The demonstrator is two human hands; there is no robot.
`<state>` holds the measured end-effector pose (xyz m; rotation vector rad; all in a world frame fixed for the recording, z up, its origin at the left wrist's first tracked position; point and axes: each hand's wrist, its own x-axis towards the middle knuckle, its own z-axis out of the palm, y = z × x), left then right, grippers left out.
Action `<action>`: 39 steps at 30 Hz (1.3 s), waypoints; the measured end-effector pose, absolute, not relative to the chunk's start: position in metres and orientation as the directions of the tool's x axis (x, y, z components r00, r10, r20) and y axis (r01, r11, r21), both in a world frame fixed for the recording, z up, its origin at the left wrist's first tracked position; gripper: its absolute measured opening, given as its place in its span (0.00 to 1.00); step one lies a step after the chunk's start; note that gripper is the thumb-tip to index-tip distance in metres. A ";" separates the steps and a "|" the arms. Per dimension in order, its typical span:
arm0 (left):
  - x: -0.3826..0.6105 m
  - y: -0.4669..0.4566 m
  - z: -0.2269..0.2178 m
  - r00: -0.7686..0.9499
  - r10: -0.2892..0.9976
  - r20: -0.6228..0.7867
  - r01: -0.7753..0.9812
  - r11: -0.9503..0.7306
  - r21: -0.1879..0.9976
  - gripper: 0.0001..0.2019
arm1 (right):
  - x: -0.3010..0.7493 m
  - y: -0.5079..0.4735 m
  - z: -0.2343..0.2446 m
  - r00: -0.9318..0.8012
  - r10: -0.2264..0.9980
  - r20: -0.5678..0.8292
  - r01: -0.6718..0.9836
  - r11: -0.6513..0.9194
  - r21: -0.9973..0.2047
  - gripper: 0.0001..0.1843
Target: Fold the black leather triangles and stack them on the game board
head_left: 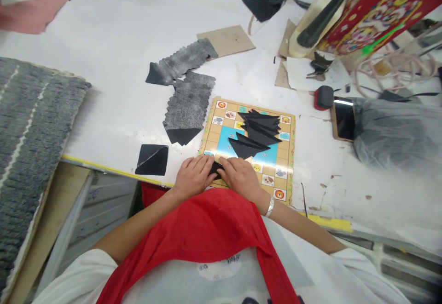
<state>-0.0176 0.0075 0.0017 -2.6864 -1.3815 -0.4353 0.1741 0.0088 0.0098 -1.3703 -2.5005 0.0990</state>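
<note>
Both hands meet at the near edge of a game board (248,182) printed with animals. My left hand (195,171) and my right hand (240,175) have their fingers closed on a small black folded piece (216,169), mostly hidden under them. Just beyond, a pile of folded black triangles (258,129) lies on the board. Left of my left hand is a black square piece (152,159) with a pale diagonal line. Overlapping rows of grey-backed black pieces (189,104) are fanned out past it.
On the left, a stack of grey layered material (34,124) reaches the table edge. To the right lie a phone (343,119), a plastic bag (397,134) and a small red-black case (323,98). Farther back are a beige board (229,42) and a red printed bag (383,14).
</note>
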 end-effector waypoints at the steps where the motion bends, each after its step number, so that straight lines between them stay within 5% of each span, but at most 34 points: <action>1: -0.018 0.008 0.002 0.545 0.789 0.285 0.812 -0.581 0.057 0.23 | 0.172 0.010 0.009 -0.527 0.824 0.206 0.807 0.562 -0.184 0.17; 11: -0.019 0.010 0.012 0.548 0.816 0.184 0.818 -0.569 0.085 0.20 | 0.182 0.002 -0.001 -0.601 0.768 0.223 0.758 0.635 -0.145 0.16; 27: -0.022 0.004 0.006 0.657 0.732 0.181 0.749 -0.661 -0.043 0.29 | 0.201 -0.018 0.006 -0.605 0.779 0.163 0.762 0.626 -0.167 0.17; 39: -0.014 0.009 0.012 0.675 0.704 0.221 0.711 -0.701 0.060 0.27 | 0.197 -0.020 0.018 -0.611 0.789 0.070 0.781 0.615 -0.107 0.16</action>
